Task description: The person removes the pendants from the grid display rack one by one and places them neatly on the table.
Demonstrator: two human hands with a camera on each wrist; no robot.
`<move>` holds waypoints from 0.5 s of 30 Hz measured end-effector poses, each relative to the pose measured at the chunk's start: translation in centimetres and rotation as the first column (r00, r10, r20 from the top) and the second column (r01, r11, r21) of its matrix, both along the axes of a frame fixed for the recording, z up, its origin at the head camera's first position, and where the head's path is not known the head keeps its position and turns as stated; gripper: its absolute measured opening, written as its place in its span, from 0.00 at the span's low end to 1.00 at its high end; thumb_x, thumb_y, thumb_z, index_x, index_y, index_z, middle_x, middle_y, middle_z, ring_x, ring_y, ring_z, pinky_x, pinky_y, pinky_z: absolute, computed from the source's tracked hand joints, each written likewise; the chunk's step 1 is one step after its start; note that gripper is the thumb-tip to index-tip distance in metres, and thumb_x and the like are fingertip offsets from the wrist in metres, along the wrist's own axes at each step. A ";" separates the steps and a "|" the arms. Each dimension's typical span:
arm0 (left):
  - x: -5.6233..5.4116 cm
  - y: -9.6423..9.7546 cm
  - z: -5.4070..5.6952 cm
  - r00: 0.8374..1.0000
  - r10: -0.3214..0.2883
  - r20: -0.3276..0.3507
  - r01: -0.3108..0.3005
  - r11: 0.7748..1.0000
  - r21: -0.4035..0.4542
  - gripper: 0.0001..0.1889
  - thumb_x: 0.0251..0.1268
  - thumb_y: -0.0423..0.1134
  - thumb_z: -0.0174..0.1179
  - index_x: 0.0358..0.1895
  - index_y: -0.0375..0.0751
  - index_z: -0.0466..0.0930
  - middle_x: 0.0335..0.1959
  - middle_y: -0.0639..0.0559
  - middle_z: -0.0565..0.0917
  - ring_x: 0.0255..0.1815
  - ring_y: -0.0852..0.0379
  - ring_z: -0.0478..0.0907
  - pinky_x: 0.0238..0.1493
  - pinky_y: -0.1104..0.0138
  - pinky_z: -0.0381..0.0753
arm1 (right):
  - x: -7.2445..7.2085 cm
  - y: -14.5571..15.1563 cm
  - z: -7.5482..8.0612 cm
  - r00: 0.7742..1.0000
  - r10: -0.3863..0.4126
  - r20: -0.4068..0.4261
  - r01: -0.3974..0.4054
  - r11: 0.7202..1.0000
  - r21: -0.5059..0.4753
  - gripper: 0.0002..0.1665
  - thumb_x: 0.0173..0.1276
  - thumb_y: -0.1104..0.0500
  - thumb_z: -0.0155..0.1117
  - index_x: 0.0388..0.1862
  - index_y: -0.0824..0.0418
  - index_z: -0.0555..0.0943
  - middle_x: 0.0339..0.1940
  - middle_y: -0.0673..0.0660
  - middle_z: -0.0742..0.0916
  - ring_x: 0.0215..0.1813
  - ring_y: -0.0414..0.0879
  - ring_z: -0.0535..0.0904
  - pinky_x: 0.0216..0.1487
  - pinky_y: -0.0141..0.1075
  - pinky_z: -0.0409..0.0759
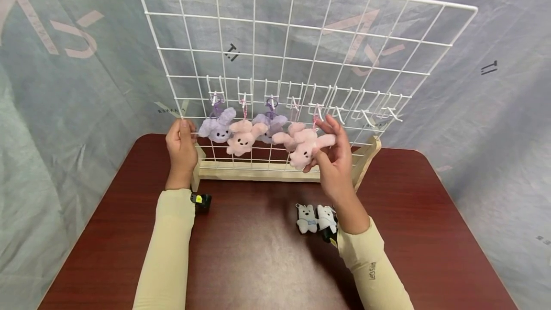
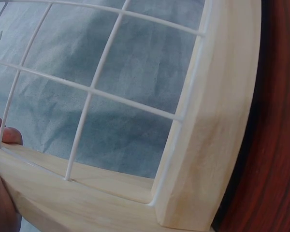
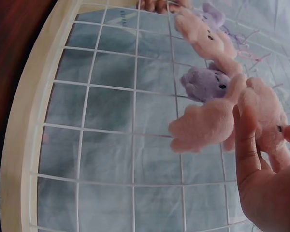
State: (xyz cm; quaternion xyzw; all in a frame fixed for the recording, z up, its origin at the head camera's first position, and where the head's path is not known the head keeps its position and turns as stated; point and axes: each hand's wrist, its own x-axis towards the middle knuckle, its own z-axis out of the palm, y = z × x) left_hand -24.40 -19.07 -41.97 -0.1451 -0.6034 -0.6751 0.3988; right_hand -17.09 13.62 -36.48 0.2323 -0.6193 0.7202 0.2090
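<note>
In front of the white wire grid panel (image 1: 301, 37), your right hand (image 1: 337, 159) is raised with the wrist bent back, fingers and thumb pinching a pink plush bunny keychain (image 1: 303, 146) that hangs at the row of white hooks (image 1: 366, 109), fourth from the left after a purple bunny (image 1: 218, 127), a pink bunny (image 1: 243, 138) and another purple bunny (image 1: 271, 123). Your left hand (image 1: 181, 146) reaches up along the panel's left edge, fingers curled around the wire just above the wooden base (image 1: 258, 170); the left wrist view shows a fingertip (image 2: 7, 135) against that base. On the dark red table (image 1: 430, 233), two white plush keychains (image 1: 316, 218) lie just beside your right forearm
</note>
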 end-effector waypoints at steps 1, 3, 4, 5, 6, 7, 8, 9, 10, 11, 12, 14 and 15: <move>0.1 0.0 0.1 1.000 0.000 0.003 0.000 1.000 0.001 0.22 0.85 0.32 0.42 0.31 0.14 0.65 0.24 0.39 0.68 0.20 0.53 0.61 0.24 0.72 0.62 | 0.1 0.0 0.1 1.000 0.004 -0.010 -0.004 1.000 -0.002 0.43 0.64 0.80 0.50 0.81 0.69 0.61 0.73 0.61 0.79 0.28 0.42 0.81 0.19 0.35 0.82; -0.2 0.0 -0.2 1.000 0.003 0.008 -0.003 1.000 -0.001 0.21 0.85 0.32 0.42 0.31 0.14 0.65 0.24 0.40 0.69 0.20 0.52 0.61 0.24 0.71 0.62 | 0.2 0.0 0.1 0.999 0.016 -0.036 -0.016 1.000 -0.008 0.43 0.64 0.80 0.50 0.81 0.69 0.61 0.74 0.64 0.78 0.29 0.41 0.82 0.19 0.35 0.82; -0.4 -0.1 -0.5 1.000 0.007 0.010 -0.007 1.000 -0.002 0.22 0.85 0.32 0.42 0.32 0.14 0.66 0.25 0.42 0.69 0.20 0.52 0.61 0.24 0.71 0.62 | 0.3 0.0 0.2 0.999 0.020 -0.049 -0.020 1.000 -0.011 0.43 0.64 0.79 0.50 0.81 0.69 0.62 0.74 0.65 0.78 0.29 0.41 0.83 0.19 0.36 0.83; -0.6 -0.2 -0.8 1.000 0.011 0.011 -0.011 1.000 -0.004 0.22 0.85 0.33 0.42 0.32 0.14 0.66 0.25 0.44 0.70 0.20 0.52 0.61 0.24 0.71 0.62 | 0.3 -0.1 0.3 0.998 0.021 -0.064 -0.022 1.000 -0.013 0.43 0.64 0.79 0.50 0.80 0.68 0.62 0.75 0.66 0.78 0.29 0.41 0.83 0.19 0.36 0.83; -0.9 -0.4 -1.1 1.000 0.014 0.015 -0.014 1.000 -0.007 0.22 0.85 0.33 0.42 0.32 0.15 0.66 0.25 0.46 0.70 0.20 0.53 0.61 0.24 0.71 0.62 | 0.4 0.0 0.3 0.997 0.025 -0.078 -0.026 1.000 -0.017 0.42 0.65 0.79 0.51 0.80 0.68 0.63 0.75 0.67 0.77 0.29 0.41 0.84 0.19 0.36 0.83; -1.2 -0.5 -1.4 1.000 0.017 0.015 -0.017 1.000 -0.006 0.22 0.86 0.33 0.42 0.32 0.15 0.66 0.26 0.48 0.70 0.20 0.53 0.61 0.25 0.71 0.62 | 0.5 0.0 0.4 0.996 0.027 -0.090 -0.029 0.999 -0.020 0.41 0.65 0.78 0.51 0.80 0.68 0.64 0.75 0.68 0.77 0.29 0.41 0.84 0.19 0.36 0.83; -1.3 -0.6 -1.6 1.000 0.020 0.016 -0.020 1.000 -0.004 0.23 0.86 0.34 0.42 0.32 0.15 0.66 0.26 0.49 0.71 0.20 0.55 0.61 0.25 0.71 0.63 | 0.6 0.0 0.5 0.995 0.028 -0.098 -0.031 0.999 -0.021 0.41 0.65 0.78 0.51 0.79 0.68 0.65 0.75 0.68 0.78 0.29 0.41 0.85 0.19 0.36 0.83; -1.5 -0.7 -1.8 1.000 0.025 0.018 -0.025 1.000 -0.005 0.23 0.86 0.35 0.43 0.32 0.15 0.66 0.26 0.51 0.71 0.20 0.56 0.62 0.25 0.72 0.63 | 0.7 0.0 0.5 0.994 0.028 -0.104 -0.031 0.999 -0.023 0.40 0.65 0.78 0.52 0.79 0.67 0.66 0.75 0.68 0.78 0.30 0.41 0.85 0.20 0.36 0.83; -1.6 -0.7 -2.0 0.999 0.030 0.020 -0.030 1.000 -0.006 0.24 0.87 0.37 0.43 0.32 0.16 0.66 0.26 0.53 0.71 0.20 0.58 0.63 0.25 0.72 0.63 | 0.7 0.0 0.6 0.994 0.031 -0.105 -0.034 0.999 -0.028 0.40 0.65 0.77 0.52 0.78 0.67 0.66 0.75 0.66 0.78 0.31 0.41 0.85 0.20 0.36 0.83; -1.7 -0.8 -2.0 0.999 0.032 0.020 -0.032 0.999 -0.007 0.24 0.87 0.38 0.44 0.32 0.17 0.67 0.26 0.52 0.71 0.20 0.59 0.63 0.25 0.73 0.64 | 0.8 0.0 0.7 0.994 0.032 -0.105 -0.035 0.999 -0.032 0.39 0.65 0.77 0.52 0.78 0.67 0.67 0.75 0.66 0.79 0.31 0.41 0.85 0.20 0.36 0.83; -1.7 -0.9 -2.1 0.999 0.035 0.018 -0.035 0.999 -0.009 0.25 0.87 0.39 0.44 0.32 0.17 0.67 0.26 0.52 0.72 0.20 0.60 0.64 0.25 0.73 0.64 | 0.9 0.0 0.7 0.994 0.034 -0.104 -0.038 0.999 -0.037 0.39 0.65 0.77 0.52 0.78 0.67 0.67 0.75 0.65 0.79 0.32 0.41 0.84 0.20 0.35 0.83; -1.8 -1.0 -2.2 0.999 0.041 0.020 -0.041 0.999 -0.007 0.26 0.87 0.41 0.45 0.31 0.18 0.68 0.25 0.52 0.72 0.20 0.62 0.65 0.26 0.74 0.65 | 1.2 -0.1 0.9 0.995 0.035 -0.096 -0.039 0.998 -0.048 0.38 0.65 0.78 0.51 0.76 0.67 0.68 0.74 0.62 0.80 0.32 0.41 0.83 0.20 0.35 0.83; -1.8 -1.1 -2.3 0.999 0.043 0.019 -0.043 0.999 -0.012 0.26 0.87 0.41 0.46 0.31 0.18 0.68 0.25 0.53 0.72 0.21 0.62 0.65 0.26 0.74 0.65 | 1.2 -0.1 0.9 0.995 0.035 -0.094 -0.040 0.998 -0.053 0.38 0.64 0.78 0.52 0.75 0.68 0.69 0.74 0.61 0.80 0.32 0.42 0.83 0.21 0.34 0.83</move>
